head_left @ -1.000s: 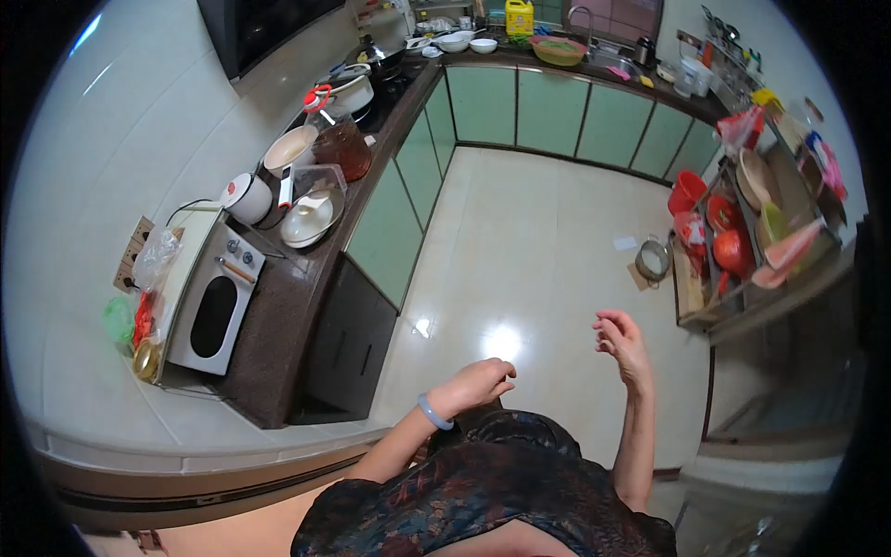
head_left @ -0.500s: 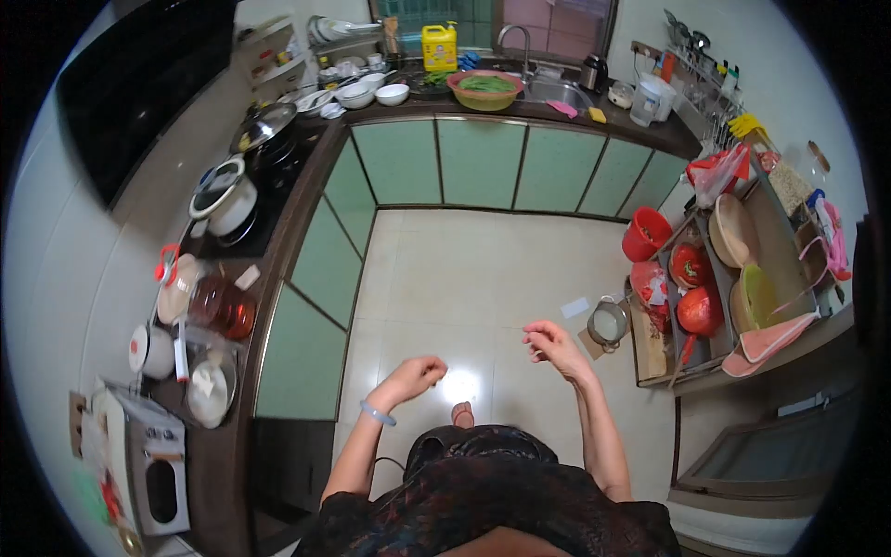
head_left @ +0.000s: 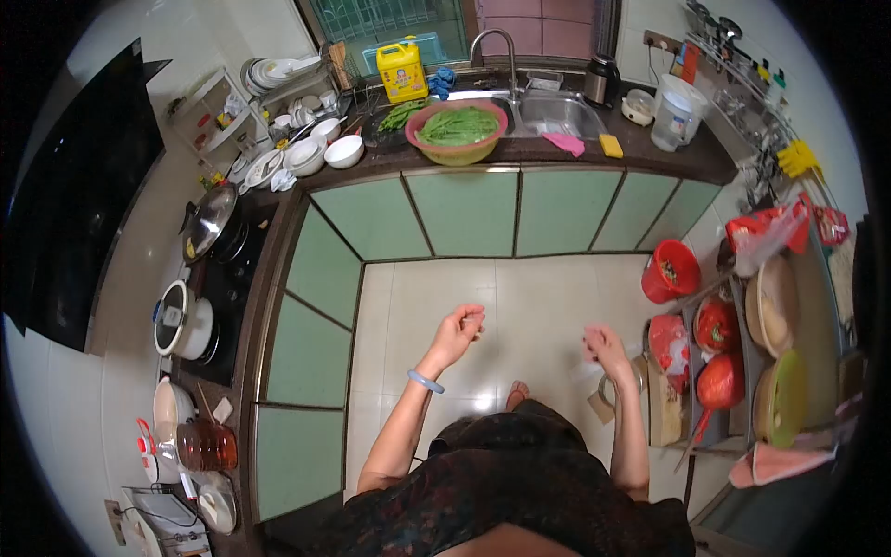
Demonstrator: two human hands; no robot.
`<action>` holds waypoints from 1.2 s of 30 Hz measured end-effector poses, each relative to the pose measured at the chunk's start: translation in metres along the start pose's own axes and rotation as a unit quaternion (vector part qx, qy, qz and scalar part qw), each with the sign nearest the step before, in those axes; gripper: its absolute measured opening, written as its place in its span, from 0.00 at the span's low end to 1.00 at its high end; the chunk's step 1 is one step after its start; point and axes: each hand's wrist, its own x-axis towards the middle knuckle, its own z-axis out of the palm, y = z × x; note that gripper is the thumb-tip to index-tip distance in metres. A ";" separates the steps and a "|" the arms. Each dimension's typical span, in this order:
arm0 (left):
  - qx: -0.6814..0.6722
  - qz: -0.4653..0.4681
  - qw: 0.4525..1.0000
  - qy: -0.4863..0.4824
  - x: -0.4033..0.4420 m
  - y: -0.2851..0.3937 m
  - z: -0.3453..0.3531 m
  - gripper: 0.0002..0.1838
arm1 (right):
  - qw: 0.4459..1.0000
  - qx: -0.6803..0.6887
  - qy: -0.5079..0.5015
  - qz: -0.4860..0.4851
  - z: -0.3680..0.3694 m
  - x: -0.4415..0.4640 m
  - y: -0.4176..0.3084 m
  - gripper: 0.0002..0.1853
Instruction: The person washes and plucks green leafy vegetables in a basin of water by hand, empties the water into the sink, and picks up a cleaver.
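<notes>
My left hand [head_left: 455, 335], a pale bangle on its wrist, hangs in the air over the tiled floor with loosely bent fingers and nothing in them. To the right, my right hand [head_left: 607, 351] is also in mid-air, empty, its fingers apart and slightly smeared by motion. Neither hand touches anything. Beyond them on the counter stands a pink-rimmed basin [head_left: 458, 151] heaped with green vegetables [head_left: 458, 125]. Beside it is the sink [head_left: 560, 119] with its tap, and a pink cloth [head_left: 563, 143] and yellow sponge [head_left: 611, 146] lie at the front edge.
On the left counter are a lidded wok [head_left: 213, 221], a white pot [head_left: 190, 321] and a jug of reddish liquid [head_left: 206, 446]. White bowls [head_left: 343, 151] and a yellow jug [head_left: 402, 72] stand at the back. A red bucket [head_left: 670, 271] and a loaded shelf [head_left: 691, 395] line the right side.
The view has moved forward, so the sink counter and basin look nearer. My left hand has risen and reaches further forward; my right hand has shifted right, now partly covering the pot on the floor.
</notes>
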 end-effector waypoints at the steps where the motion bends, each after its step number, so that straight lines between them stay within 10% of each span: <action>1: -0.023 -0.001 1.000 0.018 0.023 -0.001 -0.001 0.16 | 0.997 -0.056 -0.027 -0.043 0.000 0.043 -0.024 0.14; 10: -0.119 0.108 0.963 0.215 0.270 0.085 -0.048 0.19 | 0.886 -0.257 -0.147 -0.356 0.120 0.300 -0.259 0.20; 20: 0.013 0.044 0.934 0.353 0.532 0.076 -0.129 0.28 | 0.761 -0.405 -0.182 -0.473 0.210 0.557 -0.298 0.31; 30: 0.049 -0.162 0.822 0.544 0.607 0.051 -0.136 0.33 | 0.652 -0.492 -0.155 -0.556 0.232 0.698 -0.301 0.40; 36: -0.245 -0.136 0.864 0.419 0.610 0.058 -0.159 0.21 | 0.714 -0.574 -0.306 -0.258 0.253 0.736 -0.310 0.39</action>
